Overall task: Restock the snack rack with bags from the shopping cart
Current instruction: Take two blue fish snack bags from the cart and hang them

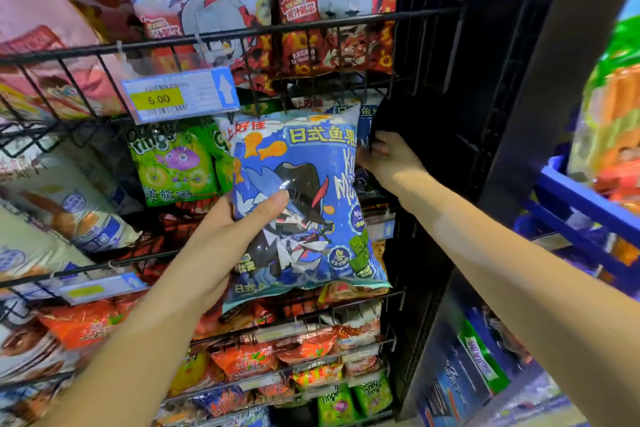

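Observation:
My left hand grips a blue snack bag printed with a shark-like cartoon figure, thumb across its front, holding it upright in front of the middle tier of the black wire snack rack. My right hand reaches behind the bag's right edge, its fingers on other blue bags standing in that tier; whether it grips them is hidden. The blue shopping cart stands at the right with bags inside.
Green ring-snack bags sit left of the blue bag. Red and white bags fill the tier above, behind a 6.00 price tag. Orange and green bags fill the lower tiers. A dark upright post bounds the rack's right side.

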Motion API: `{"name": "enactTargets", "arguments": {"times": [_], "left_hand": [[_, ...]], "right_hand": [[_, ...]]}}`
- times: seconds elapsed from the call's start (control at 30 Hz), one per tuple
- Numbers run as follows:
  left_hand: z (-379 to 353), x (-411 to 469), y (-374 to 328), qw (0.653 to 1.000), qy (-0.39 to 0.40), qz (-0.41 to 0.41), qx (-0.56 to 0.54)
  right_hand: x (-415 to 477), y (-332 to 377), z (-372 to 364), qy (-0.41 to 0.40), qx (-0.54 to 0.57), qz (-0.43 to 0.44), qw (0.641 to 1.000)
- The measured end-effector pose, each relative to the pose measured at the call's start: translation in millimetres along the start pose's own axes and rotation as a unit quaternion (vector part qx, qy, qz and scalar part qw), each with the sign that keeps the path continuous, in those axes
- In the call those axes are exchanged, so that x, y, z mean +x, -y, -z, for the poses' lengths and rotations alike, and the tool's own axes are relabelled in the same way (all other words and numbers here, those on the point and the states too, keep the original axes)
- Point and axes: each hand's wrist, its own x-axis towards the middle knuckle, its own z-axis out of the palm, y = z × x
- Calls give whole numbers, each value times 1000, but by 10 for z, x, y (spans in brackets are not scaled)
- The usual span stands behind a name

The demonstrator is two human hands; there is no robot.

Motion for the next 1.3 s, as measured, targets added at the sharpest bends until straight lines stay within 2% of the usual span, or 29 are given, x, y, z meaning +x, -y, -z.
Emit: {"name": "enactTargets", "arguments": {"times": [0.1, 0.17, 0.23, 0.3, 0.4, 0.53, 0.7, 0.87, 0.97, 1.03, 1.3], "left_hand": [[-162, 147, -54, 1000, 10, 8, 5], [-259, 246, -87, 1000, 19, 10, 10], [-347, 330, -137, 999, 21, 14, 27], [-423, 404, -157, 998, 27, 27, 43], [-512, 547, -160, 997, 23, 45, 55], [-557, 918, -133, 996, -20, 62, 66], [-658, 1212, -182, 993, -75, 28, 83], [-669, 1359, -172, 993, -54, -10, 106], [-547, 1390, -14, 992, -30, -27, 120], [-476, 1369, 63, 985, -9, -39, 169], [-573, 1391, 244, 968, 16, -82, 237]], "right_hand": [[-286, 99, 117, 44, 70, 8, 997], [-444, 128, 233, 105, 141, -25, 984], [-567, 155, 361, 176, 133, -59, 974], [-627, 157, 455, 203, 83, -50, 974], [-634, 149, 529, 170, 17, -23, 985], [-559, 210, 501, 99, 32, -19, 994], [-378, 284, 292, 9, 25, -20, 999], [-171, 256, 145, -41, -31, -12, 999], [-112, 170, 86, -36, -65, -13, 997], [-111, 101, 70, -29, -96, -10, 995], [-204, 75, 218, -14, -174, -23, 984]]}}
